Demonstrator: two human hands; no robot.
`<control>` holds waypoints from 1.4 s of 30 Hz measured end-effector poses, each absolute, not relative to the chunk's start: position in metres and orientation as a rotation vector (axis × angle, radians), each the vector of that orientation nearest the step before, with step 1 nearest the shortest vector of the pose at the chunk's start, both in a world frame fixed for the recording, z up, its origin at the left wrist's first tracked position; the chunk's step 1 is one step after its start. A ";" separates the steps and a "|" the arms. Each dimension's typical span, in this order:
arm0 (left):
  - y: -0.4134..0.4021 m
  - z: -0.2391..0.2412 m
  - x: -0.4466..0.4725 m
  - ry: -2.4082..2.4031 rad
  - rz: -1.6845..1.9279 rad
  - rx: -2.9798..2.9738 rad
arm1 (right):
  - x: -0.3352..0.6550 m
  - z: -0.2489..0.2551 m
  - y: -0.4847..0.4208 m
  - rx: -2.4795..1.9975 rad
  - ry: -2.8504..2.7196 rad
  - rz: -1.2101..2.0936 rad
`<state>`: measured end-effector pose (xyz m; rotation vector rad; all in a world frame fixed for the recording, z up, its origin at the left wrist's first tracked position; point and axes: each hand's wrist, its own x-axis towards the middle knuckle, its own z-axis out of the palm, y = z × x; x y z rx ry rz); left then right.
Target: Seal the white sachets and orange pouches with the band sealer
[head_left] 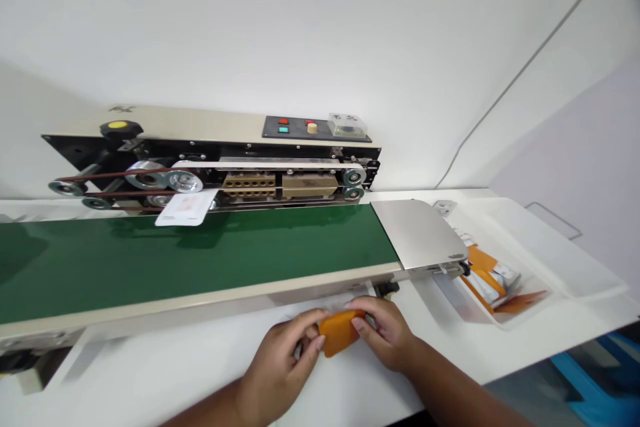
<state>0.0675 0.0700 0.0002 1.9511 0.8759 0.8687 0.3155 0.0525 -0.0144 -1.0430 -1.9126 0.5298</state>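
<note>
At the front edge of the white table [150,373], just before the sealer [200,130], we hold an orange packet [340,333] between both hands. Our left hand [277,363] closes thumb and fingers on its left end. Our right hand [390,337] curls over its right end, fingers pressed on the top edge. Neither hand is free, and neither touches the machine. We cannot tell whether the packet rests on the table or hangs just above it.

We judge the work to be partway along. One white pouch [186,209] lies on the green belt [225,260], well to our left, with its upper edge tucked under the rollers of the sealing head, so that one is already in the machine. The rest of the belt carries nothing else that we can see, and the steel plate [417,233] at its right end is bare.

The orange packet is not yet on the belt. It sits near the belt's front rail, apart from it, and we cannot see whether its mouth is sealed or open.

To our right a white tray [550,247] holds several more packets [487,277], orange and white, lying loosely against one another. We cannot make out whether these are finished or waiting, so the count of what is left stays uncertain.
</note>
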 end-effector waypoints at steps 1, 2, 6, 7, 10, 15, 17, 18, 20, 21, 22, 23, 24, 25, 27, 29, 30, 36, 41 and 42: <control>0.070 0.000 0.068 0.875 0.884 1.928 | 0.316 -0.013 0.053 -1.061 -1.903 0.536; 0.071 -0.001 0.068 0.873 0.890 1.914 | 0.316 -0.012 0.054 -1.086 -1.880 0.562; 0.071 -0.001 0.067 0.859 0.894 1.899 | 0.316 -0.019 0.053 -1.178 -1.728 0.846; 0.071 -0.001 0.067 0.858 0.887 1.886 | 0.316 -0.022 0.052 -1.189 -1.690 0.917; 0.071 0.000 0.068 0.876 0.819 1.852 | 0.316 -0.028 0.052 -1.221 -1.616 1.035; 0.070 0.002 0.071 0.894 0.693 1.880 | 0.314 -0.029 0.054 -1.222 -1.545 1.047; 0.070 0.003 0.071 0.901 0.709 1.858 | 0.313 -0.026 0.054 -1.179 -1.571 1.013; 0.069 0.003 0.071 0.909 0.725 1.844 | 0.313 -0.023 0.055 -1.160 -1.598 0.989; 0.069 0.002 0.070 0.925 0.764 1.808 | 0.313 -0.017 0.055 -1.151 -1.692 0.933; 0.068 0.000 0.070 0.925 0.779 1.784 | 0.313 -0.014 0.056 -1.166 -1.747 0.911; 0.068 -0.001 0.070 0.921 0.790 1.757 | 0.312 -0.011 0.056 -1.189 -1.785 0.905; 0.068 -0.003 0.070 0.911 0.798 1.726 | 0.312 -0.009 0.056 -1.209 -1.788 0.931; 0.068 -0.005 0.070 0.897 0.794 1.696 | 0.311 -0.008 0.057 -1.224 -1.746 0.990; 0.068 -0.007 0.071 0.885 0.796 1.666 | 0.309 -0.007 0.057 -1.229 -1.659 1.069; 0.067 -0.009 0.072 0.860 0.807 1.610 | 0.306 -0.007 0.057 -1.217 -1.443 1.214; 0.067 -0.010 0.073 0.835 0.815 1.591 | 0.303 -0.007 0.057 -1.209 -1.310 1.283; 0.067 -0.010 0.073 0.818 0.826 1.592 | 0.302 -0.005 0.057 -1.208 -1.294 1.301; 0.067 -0.008 0.072 0.675 0.872 1.593 | 0.306 0.006 0.057 -1.161 -1.518 1.524; 0.069 -0.012 0.076 0.742 0.812 1.586 | 0.305 0.005 0.055 -1.232 -1.405 1.456; 0.069 -0.012 0.078 0.759 0.825 1.540 | 0.305 0.005 0.054 -1.234 -1.412 1.456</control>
